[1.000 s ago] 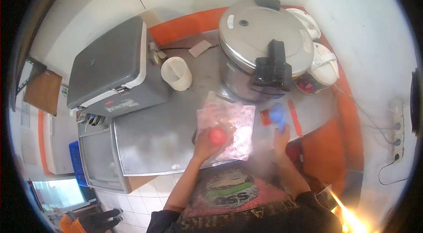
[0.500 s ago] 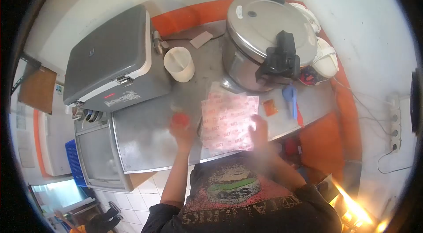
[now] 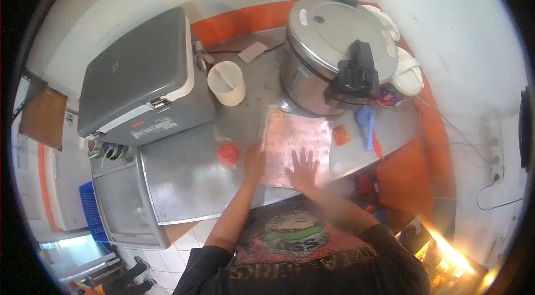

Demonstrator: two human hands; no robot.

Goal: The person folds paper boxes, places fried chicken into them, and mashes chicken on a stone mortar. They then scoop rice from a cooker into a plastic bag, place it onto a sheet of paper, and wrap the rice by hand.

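A stack of printed paper sheets (image 3: 284, 139) lies on the metal counter (image 3: 178, 178), with clear plastic at its left edge. My right hand (image 3: 302, 171) rests flat on the sheets, its fingers spread. At the left edge of the stack is my left hand (image 3: 255, 162); its fingers are blurred, and whether they grip the edge is unclear. Left of it, a round red item (image 3: 228, 154) in clear plastic sits on the counter. An orange packet (image 3: 341, 135) and a blue scoop (image 3: 365, 126) lie right of the sheets.
Behind the sheets stands a large steel rice cooker (image 3: 312, 80). A white cup (image 3: 227, 84) is beside a grey cooler box (image 3: 139, 77). Flames (image 3: 448, 247) burn at the lower right. Another person's legs (image 3: 131, 278) show at the lower left.
My left hand has moved right, from the red item to the sheets' left edge, leaving the red item on the counter. My right hand has moved left from the right edge onto the sheets.
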